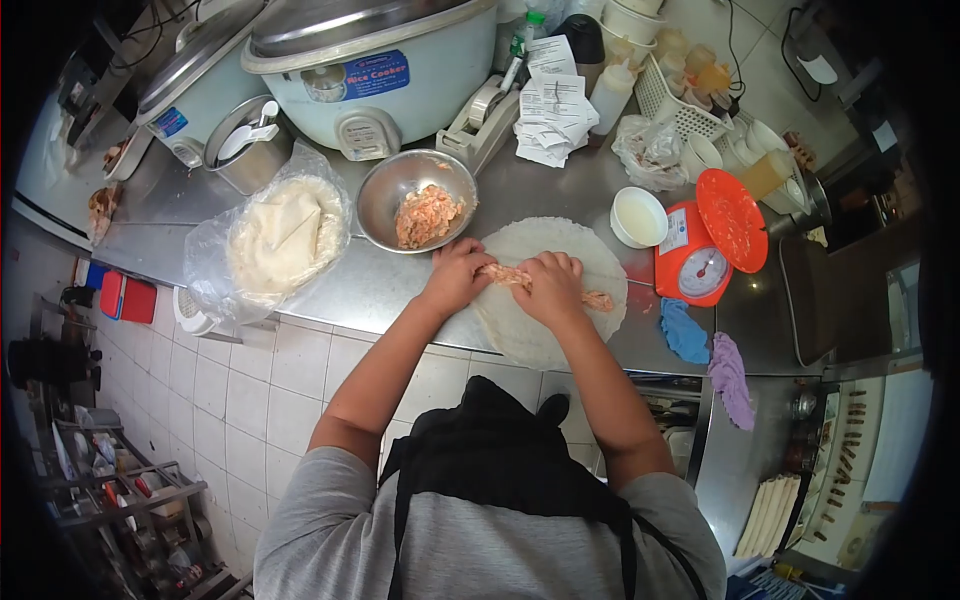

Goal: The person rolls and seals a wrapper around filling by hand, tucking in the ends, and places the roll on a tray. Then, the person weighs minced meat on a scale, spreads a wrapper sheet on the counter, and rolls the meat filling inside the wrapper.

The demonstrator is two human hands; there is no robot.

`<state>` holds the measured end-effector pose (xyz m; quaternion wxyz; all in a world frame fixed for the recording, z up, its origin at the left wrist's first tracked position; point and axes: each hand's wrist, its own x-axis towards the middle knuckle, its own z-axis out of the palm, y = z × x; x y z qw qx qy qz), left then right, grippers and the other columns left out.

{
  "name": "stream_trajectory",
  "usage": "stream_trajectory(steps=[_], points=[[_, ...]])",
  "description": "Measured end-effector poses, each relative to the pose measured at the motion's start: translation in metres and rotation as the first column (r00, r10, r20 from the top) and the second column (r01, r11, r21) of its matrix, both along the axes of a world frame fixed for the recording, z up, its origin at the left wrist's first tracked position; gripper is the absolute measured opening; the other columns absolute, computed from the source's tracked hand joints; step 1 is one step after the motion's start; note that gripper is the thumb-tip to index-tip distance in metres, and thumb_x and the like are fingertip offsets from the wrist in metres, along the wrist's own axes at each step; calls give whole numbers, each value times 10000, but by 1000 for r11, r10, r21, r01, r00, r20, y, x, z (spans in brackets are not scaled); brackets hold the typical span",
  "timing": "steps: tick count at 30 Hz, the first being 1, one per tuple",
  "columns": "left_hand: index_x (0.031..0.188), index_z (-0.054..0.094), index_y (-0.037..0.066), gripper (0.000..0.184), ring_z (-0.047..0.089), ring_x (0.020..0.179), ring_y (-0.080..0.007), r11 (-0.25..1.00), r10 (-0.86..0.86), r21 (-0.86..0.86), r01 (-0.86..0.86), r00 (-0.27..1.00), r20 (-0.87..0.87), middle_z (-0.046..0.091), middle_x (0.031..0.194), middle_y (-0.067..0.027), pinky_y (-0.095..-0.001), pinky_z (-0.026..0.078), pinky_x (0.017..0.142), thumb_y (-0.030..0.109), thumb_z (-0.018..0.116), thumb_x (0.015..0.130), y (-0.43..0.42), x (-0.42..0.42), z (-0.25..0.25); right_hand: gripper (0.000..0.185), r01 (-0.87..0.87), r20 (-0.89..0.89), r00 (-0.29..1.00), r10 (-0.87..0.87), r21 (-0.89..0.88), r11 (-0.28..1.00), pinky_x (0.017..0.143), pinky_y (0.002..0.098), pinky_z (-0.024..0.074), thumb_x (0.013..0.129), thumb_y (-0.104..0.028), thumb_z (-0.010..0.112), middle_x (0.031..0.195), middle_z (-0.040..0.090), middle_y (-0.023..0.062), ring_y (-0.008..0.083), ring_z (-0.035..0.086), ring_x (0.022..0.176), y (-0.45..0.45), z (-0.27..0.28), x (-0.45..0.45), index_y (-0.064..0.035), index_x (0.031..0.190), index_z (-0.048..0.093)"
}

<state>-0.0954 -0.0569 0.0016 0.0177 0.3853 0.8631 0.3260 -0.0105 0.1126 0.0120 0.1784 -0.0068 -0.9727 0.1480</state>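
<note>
A large, thin, pale round wrapper (520, 338) lies flat on the steel counter. Across its middle runs a strip of pinkish minced filling (598, 300). My left hand (458, 280) is at the strip's left end, its fingers curled against the filling. Further right, my right hand (550, 290) grips the strip from above with bent fingers, and the filling shows on both sides of it. Both palms face down, so the fingertips are partly hidden. Just beyond my left hand stands a steel bowl (375, 205) with a mound of minced filling (428, 215) in it.
A stack of wrappers (285, 235) sits in clear plastic at left. Rice cookers (400, 90) line the back. To the right are a white bowl (638, 217), an orange scale (690, 255), a blue cloth (683, 330) and a purple cloth (731, 380) at the edge.
</note>
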Motion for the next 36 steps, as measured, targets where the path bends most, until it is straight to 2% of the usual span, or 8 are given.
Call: stream_trajectory(steps=[6, 13, 19, 22, 26, 27, 32, 36], points=[[988, 643, 148, 305, 421, 1060, -227, 999, -3, -39, 5, 998, 64, 493, 1089, -47, -397, 257, 908, 200, 666, 688, -8, -2, 2, 204, 51, 18, 998, -53, 65, 997, 853, 405, 303, 630, -264, 669, 843, 555, 24, 229, 476, 922, 59, 6, 43, -155, 798, 632], [997, 637, 123, 334, 437, 1044, -273, 999, 24, -44, -22, 998, 57, 507, 1085, -80, -388, 315, 895, 202, 673, 674, -12, -1, 3, 293, 90, 123, 988, -95, 46, 995, 881, 415, 298, 633, -312, 693, 932, 548, 22, 230, 459, 973, 105, 15, 83, -162, 879, 644], [1101, 570, 148, 519, 431, 1040, -291, 995, 65, 84, -61, 997, -42, 482, 1111, -107, -402, 319, 894, 278, 721, 621, -19, 15, 13, 381, 68, 98, 993, -69, 19, 998, 880, 406, 308, 638, -325, 704, 986, 537, 32, 247, 452, 997, 113, 7, 90, -150, 967, 628], [1105, 552, 166, 569, 419, 1042, -297, 996, -81, 27, 86, 985, -153, 463, 1115, -110, -421, 306, 892, 316, 742, 590, -30, 40, 28, 454, 83, 57, 995, -83, -4, 997, 884, 410, 306, 636, -330, 707, 1020, 524, 54, 258, 448, 1006, 109, 10, 91, -141, 1033, 594], [1047, 574, 169, 514, 398, 1060, -291, 947, -320, -86, 309, 924, -210, 459, 1107, -93, -420, 302, 886, 315, 731, 581, -31, 73, 22, 526, 79, 5, 997, -79, -50, 996, 894, 426, 301, 634, -341, 707, 1061, 499, 84, 268, 443, 1020, 105, 23, 94, -131, 1091, 555], [989, 577, 163, 415, 399, 1060, -287, 945, -328, -75, 320, 916, -229, 465, 1095, -89, -413, 306, 880, 267, 708, 609, -28, 77, 17, 520, 45, -5, 999, -45, -56, 997, 896, 429, 300, 634, -344, 706, 1057, 499, 83, 267, 443, 1022, 102, 27, 95, -129, 1084, 558], [864, 544, 108, 221, 449, 960, -283, 951, -276, 42, 306, 903, -329, 505, 994, -82, -399, 333, 827, 188, 651, 688, -4, 69, 17, 510, -180, -27, 984, 178, -113, 977, 893, 448, 302, 625, -369, 700, 1023, 505, 69, 266, 444, 1023, 59, 39, 102, -123, 1051, 564], [838, 514, 71, 170, 494, 869, -298, 975, -144, 129, 181, 958, -249, 530, 889, -102, -399, 355, 784, 169, 609, 737, 19, 48, 28, 335, -129, 13, 991, 130, -60, 990, 870, 423, 325, 679, -267, 661, 950, 543, 80, 281, 476, 965, 42, 24, 101, -85, 951, 589]])
